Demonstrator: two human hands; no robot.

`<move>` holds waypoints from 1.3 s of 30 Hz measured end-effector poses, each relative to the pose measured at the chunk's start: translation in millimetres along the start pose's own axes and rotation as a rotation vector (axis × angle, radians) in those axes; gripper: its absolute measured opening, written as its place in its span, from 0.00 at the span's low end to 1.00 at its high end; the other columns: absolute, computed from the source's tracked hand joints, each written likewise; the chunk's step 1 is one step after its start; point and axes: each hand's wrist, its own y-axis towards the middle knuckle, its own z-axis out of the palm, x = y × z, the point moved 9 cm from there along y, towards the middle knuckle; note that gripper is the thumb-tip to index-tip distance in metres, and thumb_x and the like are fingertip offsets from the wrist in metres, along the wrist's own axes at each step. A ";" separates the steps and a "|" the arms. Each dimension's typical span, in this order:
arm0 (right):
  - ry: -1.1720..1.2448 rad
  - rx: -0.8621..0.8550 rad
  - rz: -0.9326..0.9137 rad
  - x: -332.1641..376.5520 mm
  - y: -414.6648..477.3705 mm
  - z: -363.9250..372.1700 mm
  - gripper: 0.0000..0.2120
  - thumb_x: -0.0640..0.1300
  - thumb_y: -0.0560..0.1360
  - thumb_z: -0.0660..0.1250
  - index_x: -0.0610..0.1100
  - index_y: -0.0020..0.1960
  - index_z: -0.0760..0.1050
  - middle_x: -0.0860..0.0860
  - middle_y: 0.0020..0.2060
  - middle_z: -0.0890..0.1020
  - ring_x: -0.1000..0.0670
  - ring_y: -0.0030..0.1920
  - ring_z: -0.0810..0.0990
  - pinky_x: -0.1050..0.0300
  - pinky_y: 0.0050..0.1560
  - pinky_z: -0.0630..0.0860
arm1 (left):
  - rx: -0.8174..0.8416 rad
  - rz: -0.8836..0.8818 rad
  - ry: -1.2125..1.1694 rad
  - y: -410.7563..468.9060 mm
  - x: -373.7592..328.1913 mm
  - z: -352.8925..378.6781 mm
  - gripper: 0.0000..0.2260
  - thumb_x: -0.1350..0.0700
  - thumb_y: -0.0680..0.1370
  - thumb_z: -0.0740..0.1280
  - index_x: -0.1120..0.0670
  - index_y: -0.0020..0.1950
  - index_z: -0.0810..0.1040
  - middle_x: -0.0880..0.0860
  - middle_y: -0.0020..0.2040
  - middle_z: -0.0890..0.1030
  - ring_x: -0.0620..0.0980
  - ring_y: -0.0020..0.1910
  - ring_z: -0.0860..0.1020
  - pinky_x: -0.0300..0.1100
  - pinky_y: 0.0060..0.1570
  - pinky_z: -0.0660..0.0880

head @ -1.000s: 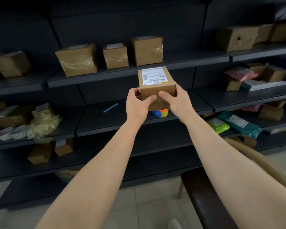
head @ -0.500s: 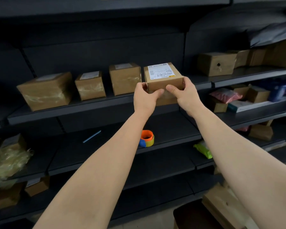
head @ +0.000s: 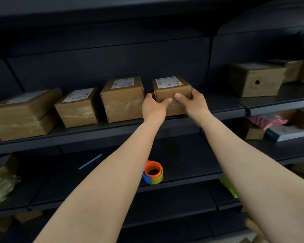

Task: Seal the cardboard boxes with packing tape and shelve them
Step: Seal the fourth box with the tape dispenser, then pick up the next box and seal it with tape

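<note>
both hands grip 1 small brown cardboard box [head: 172, 92] w/ a white printed label on top. left hand [head: 154, 106] holds the left front corner, thumb across the front face, fingers curled round the left side. right hand [head: 194, 104] does the same on the right corner: thumb on the front, fingers round the right side. the 2 thumb tips nearly meet mid-front.

the box is upright on the dark metal shelf [head: 223, 109], bottom edge near the shelf's front lip. can't tell if its full weight is down, since the hands cover part of the lower front. clear tape shines on the front face below the thumbs.

same shelf, to the left, is a row of 3 more taped boxes, all w/ white labels on top. the nearest taped box [head: 123, 100] is just beside the held one w/ a narrow gap, then a middle taped box [head: 78, 107], then a bigger, flatter taped box [head: 23, 113] at far left. to the right, well apart on the next shelf section, is a brown box w/ a dark hole [head: 256, 79] in its front.

1 shelf down, a packing tape roll [head: 154, 174] w/ orange core and yellow + blue outside shows between the 2 forearms. a thin light-blue stick [head: 90, 161] lies left of it. a bright green packet [head: 229, 187] is partly behind the right forearm. on the right section are a pink bag [head: 268, 120] and a flat teal-and-white pack [head: 288, 133]. far left is crumpled yellowish plastic [head: 0, 183].
</note>
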 end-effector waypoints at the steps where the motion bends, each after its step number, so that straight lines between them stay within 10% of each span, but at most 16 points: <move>1: 0.023 0.007 0.005 -5.5 7.3 2.2 0.21 0.47 0.77 0.67 0.44 0.68 0.70 0.50 0.56 0.80 0.52 0.55 0.78 0.65 0.46 0.75 | -0.007 0.006 0.019 6.0 1.7 2.9 0.20 0.51 0.72 0.73 0.55 0.61 0.73 0.50 0.57 0.79 0.49 0.55 0.77 0.40 0.51 0.72; 11: 0.009 0.013 0.047 -38.1 48.2 8.6 0.21 0.48 0.76 0.68 0.46 0.67 0.70 0.55 0.52 0.79 0.60 0.49 0.78 0.72 0.37 0.72 | -0.053 0.002 0.112 35.3 14.1 21.3 0.22 0.51 0.73 0.72 0.56 0.65 0.72 0.53 0.61 0.78 0.52 0.60 0.76 0.41 0.55 0.72; 19: -0.068 -0.047 0.016 -23.3 32.2 0.2 0.37 0.53 0.75 0.69 0.42 0.76 0.57 0.48 0.68 0.71 0.49 0.67 0.71 0.64 0.57 0.69 | 0.038 0.080 0.113 12.6 8.1 17.2 0.37 0.52 0.74 0.71 0.55 0.77 0.55 0.55 0.73 0.65 0.53 0.71 0.66 0.44 0.66 0.64; 29: -0.089 -0.244 -0.170 58.1 -85.9 -15.4 0.39 0.59 0.72 0.69 0.49 0.77 0.56 0.52 0.75 0.61 0.53 0.74 0.59 0.63 0.65 0.58 | 0.008 0.336 -0.181 -70.8 -33.6 -58.3 0.26 0.43 0.76 0.67 0.52 0.69 0.66 0.45 0.62 0.72 0.40 0.61 0.69 0.26 0.52 0.66; 39: -0.122 -0.512 0.049 15.5 -269.1 -31.9 0.36 0.55 0.73 0.70 0.46 0.75 0.61 0.52 0.73 0.66 0.57 0.71 0.64 0.68 0.64 0.61 | 0.388 0.259 -0.255 -185.9 23.7 -51.8 0.23 0.43 0.75 0.68 0.49 0.67 0.69 0.44 0.62 0.73 0.40 0.62 0.71 0.29 0.56 0.66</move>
